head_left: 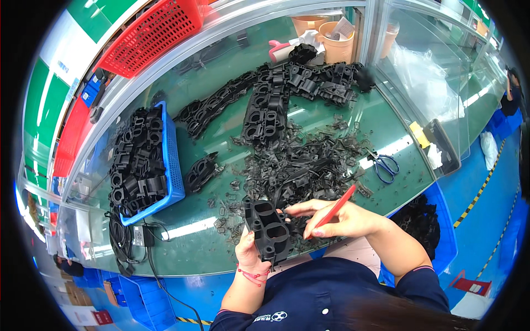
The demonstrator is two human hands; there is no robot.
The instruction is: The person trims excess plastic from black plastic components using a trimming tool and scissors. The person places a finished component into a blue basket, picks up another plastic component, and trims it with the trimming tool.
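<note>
My left hand (249, 252), with a red cord round its wrist, grips a black moulded plastic part (270, 231) with several round openings at the table's near edge. Just right of it, my right hand (353, 222) is closed round a slim red pen-shaped tool (337, 206). The tool slants up to the right, and its lower end is hidden by the fingers. Fingertips of the right hand reach close to the part's edge; whether they touch it I cannot tell. Beyond both hands lies a heap of black plastic scraps (301, 165).
More black parts (265, 110) stand in rows on the green table (221, 149). A blue basket (175, 165) at left is full of them. Blue-handled scissors (385, 167) lie right of the scraps. Peach-coloured buckets (338, 48) stand at the back. A blue bin (446, 231) is below the right edge.
</note>
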